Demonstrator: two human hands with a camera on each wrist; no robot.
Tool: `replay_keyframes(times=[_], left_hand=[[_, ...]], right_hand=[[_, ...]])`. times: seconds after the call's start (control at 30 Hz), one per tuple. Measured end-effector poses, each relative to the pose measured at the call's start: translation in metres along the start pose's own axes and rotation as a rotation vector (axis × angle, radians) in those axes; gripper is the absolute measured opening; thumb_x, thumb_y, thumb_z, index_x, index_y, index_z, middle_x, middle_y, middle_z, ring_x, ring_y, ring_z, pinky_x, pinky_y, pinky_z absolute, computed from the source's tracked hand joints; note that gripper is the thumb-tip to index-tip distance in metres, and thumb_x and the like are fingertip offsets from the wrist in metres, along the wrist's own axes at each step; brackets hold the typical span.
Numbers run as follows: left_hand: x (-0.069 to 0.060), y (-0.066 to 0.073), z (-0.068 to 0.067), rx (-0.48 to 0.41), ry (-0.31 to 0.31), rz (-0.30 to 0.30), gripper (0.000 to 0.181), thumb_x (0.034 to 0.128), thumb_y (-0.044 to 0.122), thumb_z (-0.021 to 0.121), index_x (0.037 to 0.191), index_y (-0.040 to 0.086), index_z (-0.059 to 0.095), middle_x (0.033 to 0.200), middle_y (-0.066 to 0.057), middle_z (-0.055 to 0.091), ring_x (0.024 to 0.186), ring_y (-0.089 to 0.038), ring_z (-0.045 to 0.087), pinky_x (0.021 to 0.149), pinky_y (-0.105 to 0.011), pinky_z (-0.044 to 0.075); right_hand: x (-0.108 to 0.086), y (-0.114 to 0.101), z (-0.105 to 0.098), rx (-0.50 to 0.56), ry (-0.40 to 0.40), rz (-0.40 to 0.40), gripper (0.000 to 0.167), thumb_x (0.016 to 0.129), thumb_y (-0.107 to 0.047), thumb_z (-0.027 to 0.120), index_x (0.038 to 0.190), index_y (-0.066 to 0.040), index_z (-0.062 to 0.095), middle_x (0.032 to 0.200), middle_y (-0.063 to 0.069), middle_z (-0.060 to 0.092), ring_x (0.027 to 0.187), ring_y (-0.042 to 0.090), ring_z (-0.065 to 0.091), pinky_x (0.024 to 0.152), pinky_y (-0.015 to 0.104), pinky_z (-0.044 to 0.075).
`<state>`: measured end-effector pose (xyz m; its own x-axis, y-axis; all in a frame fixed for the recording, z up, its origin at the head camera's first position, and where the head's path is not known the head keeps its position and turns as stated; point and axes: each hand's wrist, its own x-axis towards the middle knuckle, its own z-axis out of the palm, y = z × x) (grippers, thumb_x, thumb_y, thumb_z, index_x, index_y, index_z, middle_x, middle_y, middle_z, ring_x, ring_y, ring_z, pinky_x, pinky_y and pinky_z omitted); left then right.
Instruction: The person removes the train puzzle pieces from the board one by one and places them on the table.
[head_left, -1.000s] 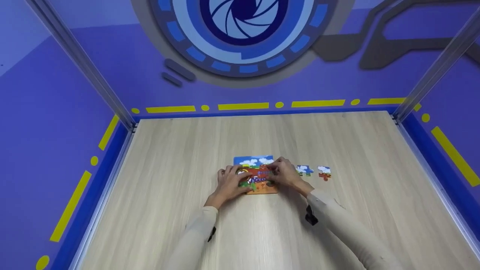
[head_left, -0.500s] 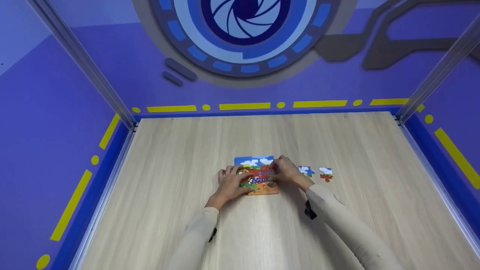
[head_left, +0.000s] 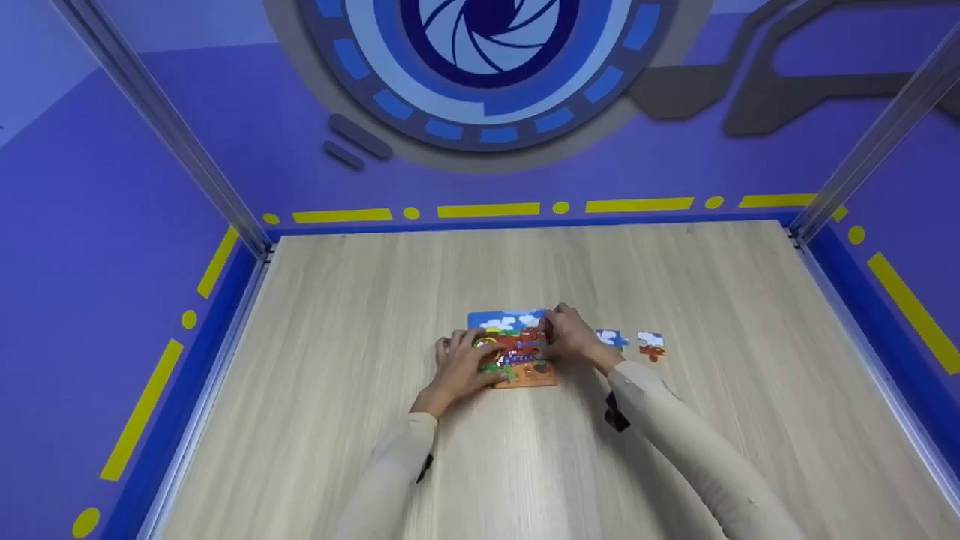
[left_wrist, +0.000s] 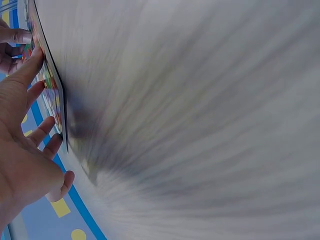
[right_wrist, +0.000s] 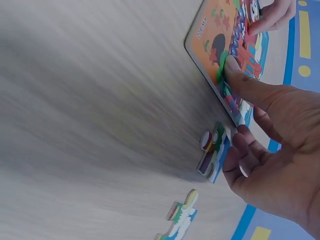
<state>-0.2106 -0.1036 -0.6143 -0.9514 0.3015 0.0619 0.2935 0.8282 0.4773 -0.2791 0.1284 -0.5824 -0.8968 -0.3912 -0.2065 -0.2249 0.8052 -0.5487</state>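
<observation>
A picture puzzle board (head_left: 521,376) lies flat on the table, with blue sky at the far side and orange ground at the near side. My left hand (head_left: 459,373) rests on its left part with fingers spread, the thumb at the near edge. The right hand (head_left: 571,339) is at the right side; in the right wrist view its thumb (right_wrist: 242,82) presses on the board's face (right_wrist: 215,30), and the bent fingers (right_wrist: 245,150) are beside the edge. Whether a piece is under those fingers cannot be told.
Two loose puzzle pieces lie on the table to the right: a nearer one (head_left: 611,337) beside my right hand and another (head_left: 650,345) farther right. Purple panels (head_left: 525,180) with metal corner posts stand behind and at both sides of the wooden table (head_left: 337,300).
My right hand has shifted slightly along the board's right side, showing a little more of the red part of the picture. My left hand has stayed in place.
</observation>
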Motion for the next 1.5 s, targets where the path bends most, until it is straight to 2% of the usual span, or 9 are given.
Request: replay_keyframes(times=[0.27, 0.43, 0.67, 0.8, 0.97, 1.2, 1.5], left_hand=[[0.0, -0.001, 0.0, 0.0, 0.001, 0.016, 0.054, 0.0853, 0.045, 0.08, 0.134, 0.024, 0.068, 0.145, -0.014, 0.053, 0.131, -0.037, 0.045, 0.106, -0.066, 0.027], [0.001, -0.001, -0.001, 0.002, -0.014, 0.017, 0.054, 0.0859, 0.046, 0.079, 0.134, 0.025, 0.067, 0.147, -0.013, 0.052, 0.132, -0.037, 0.044, 0.108, -0.066, 0.025], [0.001, -0.001, -0.001, 0.021, -0.024, 0.009, 0.056, 0.0855, 0.049, 0.078, 0.135, 0.026, 0.067, 0.147, -0.012, 0.052, 0.132, -0.035, 0.044, 0.106, -0.066, 0.026], [0.0, -0.003, -0.002, 0.008, -0.035, -0.004, 0.055, 0.0866, 0.048, 0.078, 0.136, 0.026, 0.066, 0.148, -0.012, 0.051, 0.133, -0.036, 0.042, 0.108, -0.067, 0.024], [0.001, -0.002, -0.002, 0.003, -0.027, 0.023, 0.055, 0.0866, 0.049, 0.077, 0.135, 0.025, 0.067, 0.147, -0.013, 0.051, 0.131, -0.036, 0.044, 0.107, -0.068, 0.025], [0.0, -0.001, -0.003, -0.006, -0.02, 0.023, 0.056, 0.0859, 0.047, 0.078, 0.135, 0.024, 0.067, 0.147, -0.013, 0.052, 0.132, -0.037, 0.043, 0.107, -0.067, 0.025], [-0.001, 0.002, -0.004, 0.0, -0.038, 0.007, 0.056, 0.0872, 0.046, 0.078, 0.137, 0.023, 0.065, 0.148, -0.014, 0.05, 0.134, -0.038, 0.041, 0.108, -0.067, 0.023]], right_hand=[[-0.007, 0.007, 0.005, 0.119, 0.024, -0.143, 0.031, 0.085, -0.003, 0.081, 0.11, 0.0, 0.062, 0.099, 0.015, 0.069, 0.086, 0.022, 0.061, 0.078, 0.038, 0.052], [-0.011, 0.009, 0.004, 0.163, 0.06, -0.16, 0.023, 0.088, 0.0, 0.077, 0.108, -0.002, 0.066, 0.094, 0.015, 0.072, 0.081, 0.019, 0.062, 0.075, 0.034, 0.051], [-0.018, 0.011, 0.005, 0.199, 0.106, -0.192, 0.018, 0.091, -0.001, 0.073, 0.109, 0.0, 0.071, 0.088, 0.016, 0.074, 0.071, 0.015, 0.06, 0.063, 0.025, 0.045], [-0.02, 0.011, 0.006, 0.24, 0.103, -0.205, 0.018, 0.095, -0.001, 0.069, 0.112, 0.0, 0.072, 0.092, 0.015, 0.074, 0.076, 0.015, 0.06, 0.067, 0.023, 0.045], [-0.025, 0.014, 0.001, 0.309, 0.112, -0.215, 0.022, 0.096, 0.001, 0.066, 0.117, 0.001, 0.07, 0.095, 0.017, 0.072, 0.081, 0.02, 0.062, 0.069, 0.022, 0.046], [-0.035, 0.024, -0.01, 0.381, 0.146, -0.232, 0.025, 0.095, 0.001, 0.067, 0.119, 0.004, 0.067, 0.096, 0.021, 0.072, 0.083, 0.022, 0.063, 0.071, 0.019, 0.047], [-0.051, 0.046, -0.029, 0.364, 0.178, -0.252, 0.022, 0.094, -0.002, 0.069, 0.116, 0.003, 0.07, 0.091, 0.019, 0.073, 0.08, 0.015, 0.064, 0.073, 0.023, 0.05]])
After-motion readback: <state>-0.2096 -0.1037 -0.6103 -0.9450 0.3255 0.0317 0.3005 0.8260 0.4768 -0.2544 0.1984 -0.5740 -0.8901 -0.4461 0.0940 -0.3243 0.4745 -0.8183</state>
